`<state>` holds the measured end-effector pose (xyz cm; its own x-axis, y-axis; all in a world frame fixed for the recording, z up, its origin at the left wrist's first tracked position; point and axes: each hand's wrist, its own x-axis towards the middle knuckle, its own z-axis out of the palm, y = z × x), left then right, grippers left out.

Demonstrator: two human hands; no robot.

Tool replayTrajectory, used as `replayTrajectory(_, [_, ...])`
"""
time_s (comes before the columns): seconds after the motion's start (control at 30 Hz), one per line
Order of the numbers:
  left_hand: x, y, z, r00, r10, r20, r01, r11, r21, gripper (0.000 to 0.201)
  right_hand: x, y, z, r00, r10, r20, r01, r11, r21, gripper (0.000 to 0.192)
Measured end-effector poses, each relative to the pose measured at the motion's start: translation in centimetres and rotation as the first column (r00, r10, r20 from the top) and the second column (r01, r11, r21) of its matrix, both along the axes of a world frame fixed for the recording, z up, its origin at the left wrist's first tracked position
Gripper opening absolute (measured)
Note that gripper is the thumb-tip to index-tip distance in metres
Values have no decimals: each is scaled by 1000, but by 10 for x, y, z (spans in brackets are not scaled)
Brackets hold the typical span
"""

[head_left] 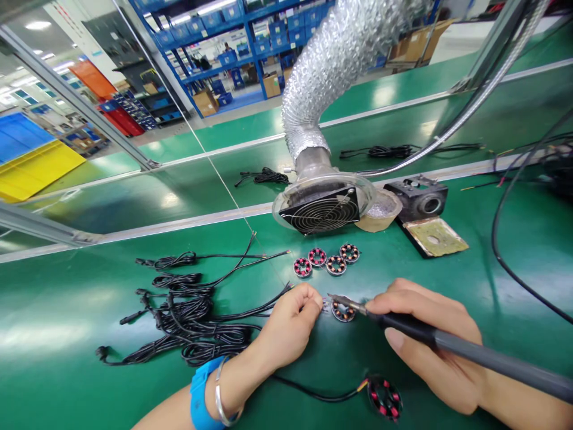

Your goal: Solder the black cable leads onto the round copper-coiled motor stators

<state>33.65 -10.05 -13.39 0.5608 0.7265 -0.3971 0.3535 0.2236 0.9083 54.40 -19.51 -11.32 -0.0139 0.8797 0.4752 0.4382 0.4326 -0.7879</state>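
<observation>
My right hand (434, 352) is wrapped round a soldering iron (412, 328), its tip pointing left over a small ring-shaped coil stator (342, 318) with copper windings. Just left of that stator, my left hand (290, 319) is closed in a pinch on a thin wire end (324, 306). Fine strands show past the fingertips; the rest of the wire is hidden by the hand. Whether the iron's tip touches the wire, I cannot tell. Nearer to me lies another stator with red windings (385, 399), joined to a black cable (313, 392) by coloured leads.
Bundled black cables (192, 310) lie to the left. Several stators (317, 257) sit beyond my hands, under a fume extractor (320, 212) on a silver duct (308, 89). A soldering iron stand (421, 200) with a sponge (436, 236) and a bowl (380, 209) are behind.
</observation>
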Motion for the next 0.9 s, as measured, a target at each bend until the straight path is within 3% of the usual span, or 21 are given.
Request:
replayTrajectory(0.2, [2, 1, 4, 999, -10, 47, 13, 998, -63, 25, -7, 10, -6, 993, -71, 95, 61, 993, 100, 39])
replayTrajectory(0.37, [0, 4, 5, 994, -96, 48, 100, 990, -99, 32, -23, 25, -24, 981, -36, 191, 1, 984, 179, 32])
replayTrajectory(0.53, [-3, 4, 15, 975, -220, -31, 221, 973, 65, 34, -29, 31, -31, 965, -38, 259, -30, 967, 253, 31])
replayTrajectory(0.7, [-2, -1, 35, 921, -260, -289, 360, 852, 380, 24, -26, 29, -24, 976, -35, 214, -8, 980, 201, 28])
replayTrajectory(0.77, [-2, -1, 37, 919, -253, -304, 363, 844, 394, 22, -26, 27, -24, 982, 11, 191, -42, 986, 161, 32])
replayTrajectory(0.9, [-2, 1, 28, 947, -242, -213, 301, 900, 314, 27, -28, 25, -28, 979, 35, 199, -61, 990, 128, 32])
